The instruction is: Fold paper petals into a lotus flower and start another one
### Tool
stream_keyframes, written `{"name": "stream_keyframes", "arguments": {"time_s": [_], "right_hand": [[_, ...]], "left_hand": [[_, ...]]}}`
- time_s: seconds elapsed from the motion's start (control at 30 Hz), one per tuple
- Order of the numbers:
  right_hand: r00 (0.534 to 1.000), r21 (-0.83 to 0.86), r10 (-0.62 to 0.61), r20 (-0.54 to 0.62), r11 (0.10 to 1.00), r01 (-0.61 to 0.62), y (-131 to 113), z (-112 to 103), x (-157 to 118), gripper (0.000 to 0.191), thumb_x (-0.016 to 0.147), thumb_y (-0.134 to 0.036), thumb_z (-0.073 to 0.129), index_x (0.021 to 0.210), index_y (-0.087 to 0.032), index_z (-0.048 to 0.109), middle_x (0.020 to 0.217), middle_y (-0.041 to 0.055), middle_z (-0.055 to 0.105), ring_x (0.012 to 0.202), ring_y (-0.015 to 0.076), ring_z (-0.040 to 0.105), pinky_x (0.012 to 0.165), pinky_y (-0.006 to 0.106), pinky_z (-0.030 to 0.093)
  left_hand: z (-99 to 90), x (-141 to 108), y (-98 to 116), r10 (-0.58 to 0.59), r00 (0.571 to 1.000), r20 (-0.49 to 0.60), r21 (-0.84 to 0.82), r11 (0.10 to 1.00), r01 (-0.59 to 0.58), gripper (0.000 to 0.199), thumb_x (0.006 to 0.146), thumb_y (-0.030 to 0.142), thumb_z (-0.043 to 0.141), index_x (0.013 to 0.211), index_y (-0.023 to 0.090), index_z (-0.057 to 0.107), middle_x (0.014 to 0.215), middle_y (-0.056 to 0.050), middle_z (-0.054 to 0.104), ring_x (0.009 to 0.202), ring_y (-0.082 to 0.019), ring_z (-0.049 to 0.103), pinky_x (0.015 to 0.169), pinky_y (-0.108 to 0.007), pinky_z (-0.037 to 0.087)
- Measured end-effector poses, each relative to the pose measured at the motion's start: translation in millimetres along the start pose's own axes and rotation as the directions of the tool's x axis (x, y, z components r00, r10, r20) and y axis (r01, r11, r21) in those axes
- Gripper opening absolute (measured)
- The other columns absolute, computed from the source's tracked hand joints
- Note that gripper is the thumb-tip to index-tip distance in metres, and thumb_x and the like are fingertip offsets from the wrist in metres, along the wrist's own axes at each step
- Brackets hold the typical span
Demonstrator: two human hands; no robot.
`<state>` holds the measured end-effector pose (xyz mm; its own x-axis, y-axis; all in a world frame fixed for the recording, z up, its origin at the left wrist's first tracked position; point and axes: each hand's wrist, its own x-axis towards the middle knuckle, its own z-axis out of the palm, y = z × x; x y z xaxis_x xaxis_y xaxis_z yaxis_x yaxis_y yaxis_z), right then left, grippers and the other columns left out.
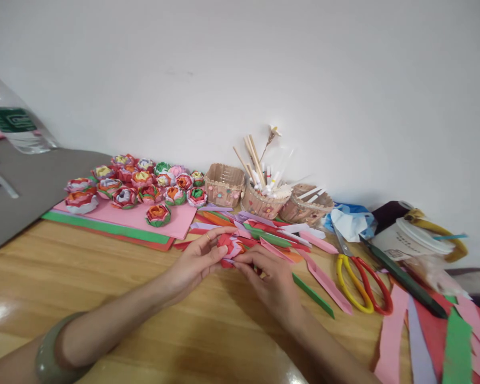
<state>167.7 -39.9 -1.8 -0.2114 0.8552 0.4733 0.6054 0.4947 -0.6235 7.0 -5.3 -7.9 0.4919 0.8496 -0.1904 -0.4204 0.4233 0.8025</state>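
My left hand (194, 261) and my right hand (274, 282) meet over the wooden table (104, 298), both gripping a small red and pink paper flower (229, 246) between their fingertips. A pale green bangle (48, 352) sits on my left wrist. Loose paper strips (280, 240) in pink, green, orange and lilac lie just behind the flower. A green strip (312, 295) lies to the right of my right hand.
Several finished paper flowers (140, 184) sit on stacked pink, green and red sheets (116, 218) at the left. Three small baskets (264, 197) with sticks stand by the wall. Yellow and red scissors (362, 282), a paper cup (412, 240) and more strips (436, 341) lie right. A plastic bottle (12, 120) stands far left.
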Motion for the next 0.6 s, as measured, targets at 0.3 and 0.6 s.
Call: {"name": "stream_keyframes", "arguments": {"time_s": [0.3,0.6], "right_hand": [[1.0,-0.015,0.012,0.017,1.0,-0.012,1.3,-0.4,-0.9,0.012,0.082,-0.02,0.057,0.072,-0.018,0.064,0.068,0.0024,0.064,0.062,0.0134,0.06,0.056,0.023,0.046],[1.0,-0.047,-0.01,0.018,0.999,0.01,6.2,0.8,-1.8,0.014,0.084,-0.015,0.052,0.08,-0.017,0.065,0.073,0.0042,0.066,0.066,0.0144,0.061,0.058,0.023,0.047]], "left_hand": [[-0.3,0.8,-0.7,0.004,1.0,0.011,-0.024,1.0,-0.004,0.03,0.071,0.021,0.069,0.1,0.026,0.066,0.086,0.0,0.055,0.075,-0.009,0.051,0.067,-0.02,0.045],[-3.0,2.9,-2.2,0.01,1.0,0.011,-0.024,1.0,-0.01,0.03,0.073,0.022,0.067,0.102,0.028,0.064,0.109,-0.002,0.054,0.082,-0.011,0.053,0.07,-0.024,0.048]]}}
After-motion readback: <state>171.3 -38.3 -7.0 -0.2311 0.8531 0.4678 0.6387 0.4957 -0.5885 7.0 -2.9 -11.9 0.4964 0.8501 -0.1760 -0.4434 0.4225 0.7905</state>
